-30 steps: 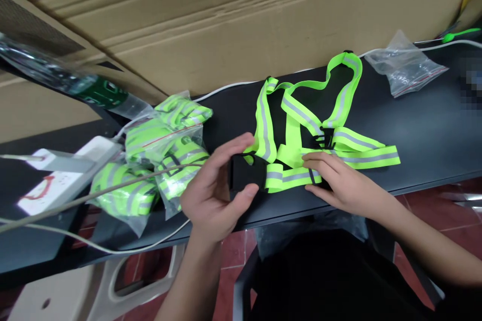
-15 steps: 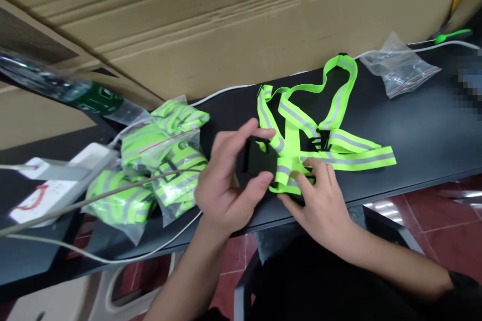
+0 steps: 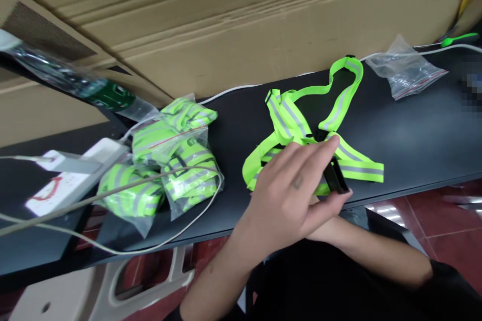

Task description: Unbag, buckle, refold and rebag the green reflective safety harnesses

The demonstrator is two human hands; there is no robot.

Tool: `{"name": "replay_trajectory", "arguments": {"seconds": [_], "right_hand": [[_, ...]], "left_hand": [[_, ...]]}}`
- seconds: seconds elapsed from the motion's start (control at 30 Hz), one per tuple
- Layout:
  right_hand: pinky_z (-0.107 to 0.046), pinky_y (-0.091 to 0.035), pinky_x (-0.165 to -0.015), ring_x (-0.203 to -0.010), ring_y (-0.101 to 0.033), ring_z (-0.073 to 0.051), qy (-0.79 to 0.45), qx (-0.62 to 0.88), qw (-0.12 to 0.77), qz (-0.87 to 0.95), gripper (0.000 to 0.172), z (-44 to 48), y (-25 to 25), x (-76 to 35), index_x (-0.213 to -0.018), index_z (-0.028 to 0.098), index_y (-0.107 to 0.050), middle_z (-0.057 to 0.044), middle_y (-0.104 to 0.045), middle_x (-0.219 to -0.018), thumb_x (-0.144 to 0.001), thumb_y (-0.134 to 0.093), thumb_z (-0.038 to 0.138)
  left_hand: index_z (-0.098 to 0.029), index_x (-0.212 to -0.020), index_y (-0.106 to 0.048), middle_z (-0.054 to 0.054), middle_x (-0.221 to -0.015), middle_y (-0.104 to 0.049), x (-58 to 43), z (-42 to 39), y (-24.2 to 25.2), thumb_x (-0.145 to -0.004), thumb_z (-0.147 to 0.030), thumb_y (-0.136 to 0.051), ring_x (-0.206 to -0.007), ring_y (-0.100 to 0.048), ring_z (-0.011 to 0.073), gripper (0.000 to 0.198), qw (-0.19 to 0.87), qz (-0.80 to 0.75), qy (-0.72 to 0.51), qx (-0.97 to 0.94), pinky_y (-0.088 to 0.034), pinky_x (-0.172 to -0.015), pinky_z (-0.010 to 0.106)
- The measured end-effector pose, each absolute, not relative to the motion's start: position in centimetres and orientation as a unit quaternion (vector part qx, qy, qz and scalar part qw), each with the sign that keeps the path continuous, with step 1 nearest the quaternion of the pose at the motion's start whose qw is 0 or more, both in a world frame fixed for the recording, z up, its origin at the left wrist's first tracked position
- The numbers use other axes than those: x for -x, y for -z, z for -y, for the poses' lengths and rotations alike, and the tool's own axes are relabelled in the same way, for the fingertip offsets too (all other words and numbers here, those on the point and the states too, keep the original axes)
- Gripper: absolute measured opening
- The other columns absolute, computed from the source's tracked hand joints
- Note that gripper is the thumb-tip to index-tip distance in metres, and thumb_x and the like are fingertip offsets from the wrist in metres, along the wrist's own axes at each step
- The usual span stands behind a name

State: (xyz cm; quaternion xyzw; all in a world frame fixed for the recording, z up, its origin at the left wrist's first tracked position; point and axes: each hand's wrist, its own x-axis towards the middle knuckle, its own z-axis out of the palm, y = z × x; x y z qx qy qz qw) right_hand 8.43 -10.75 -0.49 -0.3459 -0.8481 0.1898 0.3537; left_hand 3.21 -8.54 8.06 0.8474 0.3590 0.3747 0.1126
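Fluorescent green webbing, grey-striped: one strap harness point(image 3: 294, 118), lying on dark table point(image 3: 422, 130), upper loop spread out, lower middle covered by hands. Left hand point(image 3: 284, 193): laid across lower part of harness, thumb and forefinger pinched on black rectangular piece point(image 3: 333, 176); any join between piece and harness hidden. Right hand point(image 3: 326, 229): mostly concealed beneath left hand, fingers out of sight, grip impossible to tell. Both hands crossed and close together, contact between them unclear. Black buckle point(image 3: 321, 135): on harness, just beside left forefinger. To left of harness, apart from it: green strap bundles point(image 3: 192, 178) in clear bags; farther left of harness, white power strip point(image 3: 75, 175). To right of harness, toward the back: clear zip bag point(image 3: 406, 67), red line along mouth. Behind harness: brown cardboard point(image 3: 241, 45). Step in hand, by judgement: gathering of lower straps about black rectangular piece, only partly done. Next move, likewise judged: calling for steady pinch, loose loops tucked inward, webbing kept untwisted.
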Motion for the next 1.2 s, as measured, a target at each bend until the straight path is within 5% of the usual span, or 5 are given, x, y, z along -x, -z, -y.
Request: {"name": "replay_trajectory", "arguments": {"seconds": [0.33,0.5,0.63,0.93,1.2], "right_hand": [[-0.023,-0.054,-0.052,-0.056,-0.066,-0.010,-0.496,0.380,0.348,0.699,0.017,13.0,-2.6,-19.6,-0.105,0.020,-0.062,0.002,-0.070,-0.074,-0.103,-0.045,0.017],[-0.039,-0.051,-0.073,-0.089,-0.063,-0.025,-0.035,0.454,0.362,0.813,0.023,10.8,-2.8,-23.0,-0.108,0.017,-0.064,-0.010,-0.071,-0.097,-0.086,-0.073,0.021],[-0.044,-0.047,-0.076,-0.100,-0.058,-0.032,-0.050,0.464,0.196,0.862,0.035,8.5,-2.0,-23.3,-0.122,0.013,-0.062,-0.015,-0.068,-0.113,-0.093,-0.064,0.034],[-0.043,-0.046,-0.080,-0.098,-0.053,-0.029,-0.078,0.426,0.174,0.885,0.042,7.0,-1.8,-27.4,-0.123,0.015,-0.060,-0.014,-0.063,-0.113,-0.086,-0.047,0.001],[-0.052,-0.047,-0.093,-0.115,-0.055,-0.034,-0.091,0.451,0.140,0.877,0.041,6.8,-2.3,-32.7,-0.126,0.023,-0.059,-0.012,-0.059,-0.129,-0.086,-0.054,0.012]], "left_hand": [[-0.017,-0.146,-0.043,0.013,-0.126,-0.066,-0.7,8.6,-3.9,-0.097,-0.028,-0.060,-0.111,-0.061,0.0259,0.053,0.186,-0.420,-0.296,-0.838,-0.052,-0.094,0.043],[-0.020,-0.151,-0.039,0.011,-0.126,-0.066,0.5,8.7,-2.7,-0.095,-0.021,-0.060,-0.114,-0.060,0.0241,0.060,0.177,-0.382,-0.384,-0.822,-0.048,-0.099,0.041],[-0.024,-0.154,-0.035,0.009,-0.132,-0.062,0.7,9.2,-1.7,-0.098,-0.022,-0.053,-0.121,-0.059,0.0227,0.059,0.247,-0.429,-0.418,-0.762,-0.049,-0.102,0.038],[-0.024,-0.135,-0.058,0.006,-0.105,-0.070,3.0,8.0,-1.5,-0.099,-0.037,-0.046,-0.096,-0.063,0.0213,0.040,0.290,-0.469,-0.610,-0.569,-0.052,-0.084,0.036],[-0.020,-0.136,-0.056,0.010,-0.110,-0.071,6.0,7.1,-3.6,-0.093,-0.026,-0.054,-0.099,-0.067,0.0240,0.043,0.102,-0.372,-0.370,-0.845,-0.055,-0.083,0.036]]}}
